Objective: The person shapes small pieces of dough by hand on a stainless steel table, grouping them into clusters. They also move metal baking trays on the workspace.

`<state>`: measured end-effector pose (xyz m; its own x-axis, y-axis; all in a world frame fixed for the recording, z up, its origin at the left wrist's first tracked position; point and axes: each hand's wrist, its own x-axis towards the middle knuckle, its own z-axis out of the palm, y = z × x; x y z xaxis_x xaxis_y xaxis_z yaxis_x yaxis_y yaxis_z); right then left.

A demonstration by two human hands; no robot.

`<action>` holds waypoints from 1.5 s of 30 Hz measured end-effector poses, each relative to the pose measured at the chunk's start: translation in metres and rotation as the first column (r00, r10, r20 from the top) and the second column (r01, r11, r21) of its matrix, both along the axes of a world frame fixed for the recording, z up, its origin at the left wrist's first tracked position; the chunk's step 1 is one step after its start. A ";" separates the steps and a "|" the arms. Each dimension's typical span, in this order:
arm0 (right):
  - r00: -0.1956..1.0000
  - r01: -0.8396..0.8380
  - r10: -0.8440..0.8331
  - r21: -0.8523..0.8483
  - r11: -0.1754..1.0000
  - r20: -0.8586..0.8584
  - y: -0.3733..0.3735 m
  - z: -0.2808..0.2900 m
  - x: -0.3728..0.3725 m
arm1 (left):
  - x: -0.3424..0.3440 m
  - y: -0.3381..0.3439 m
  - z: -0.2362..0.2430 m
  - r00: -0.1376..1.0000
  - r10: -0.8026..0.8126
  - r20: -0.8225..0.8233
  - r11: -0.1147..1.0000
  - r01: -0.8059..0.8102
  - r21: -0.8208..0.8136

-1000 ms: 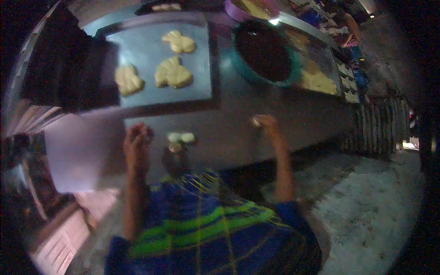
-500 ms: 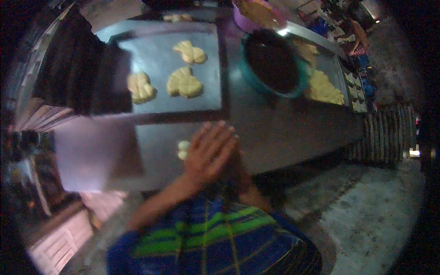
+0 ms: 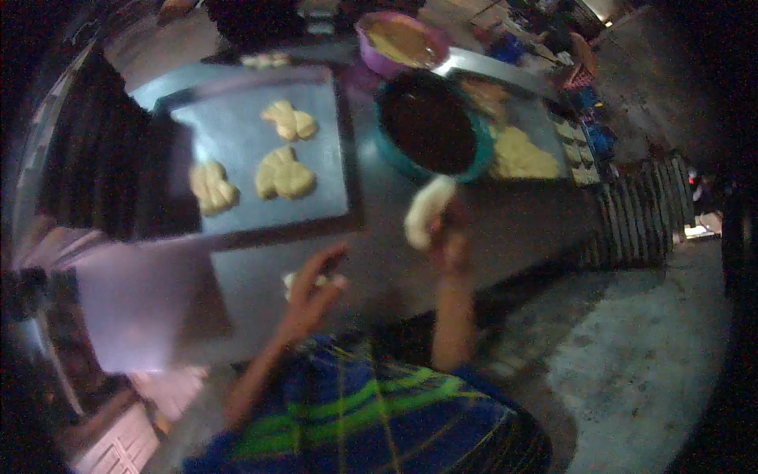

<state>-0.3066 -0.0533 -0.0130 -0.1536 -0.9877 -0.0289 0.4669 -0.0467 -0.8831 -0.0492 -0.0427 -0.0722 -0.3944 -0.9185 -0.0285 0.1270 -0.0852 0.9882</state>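
Observation:
My right hand (image 3: 450,241) is raised over the steel table, closed on a pale flattened piece of dough (image 3: 426,207). My left hand (image 3: 314,292) has its fingers apart over small pale dough balls (image 3: 290,286), partly hidden beneath it. Beyond my hands, a metal baking tray (image 3: 237,225) holds three shaped dough pieces, including a lobed one (image 3: 286,175). A teal tub (image 3: 474,166) of dark filling stands just beyond my right hand.
Stacked dark trays (image 3: 103,182) stand at the left. A pink tub (image 3: 375,51) of yellowish contents is at the back. Cut dough (image 3: 521,154) lies right of the teal tub. A person (image 3: 583,59) is at the upper right, near a corrugated panel (image 3: 632,213).
My hands came together over the small dough balls, then parted. My right hand has risen rightward with a flattened dough piece in it; my left hand moved left.

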 end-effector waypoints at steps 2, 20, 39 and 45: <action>0.925 -0.048 0.042 -0.008 0.999 -0.378 -0.043 0.007 -0.039 | 0.034 0.003 -0.008 0.999 0.034 0.041 0.948 -0.045 0.315; -0.238 -0.402 0.569 0.613 0.680 -0.787 -0.196 -0.038 -0.149 | 0.100 0.035 -0.043 0.866 0.465 0.182 0.850 -0.495 0.179; 0.744 -0.634 0.661 0.213 0.744 -0.094 -0.084 -0.009 -0.015 | 0.021 -0.004 -0.013 0.951 0.116 -0.287 0.824 0.069 0.562; 0.857 -0.512 0.502 0.081 0.855 0.114 -0.035 -0.012 0.073 | -0.005 -0.010 0.005 0.802 0.208 -0.560 0.794 0.196 0.576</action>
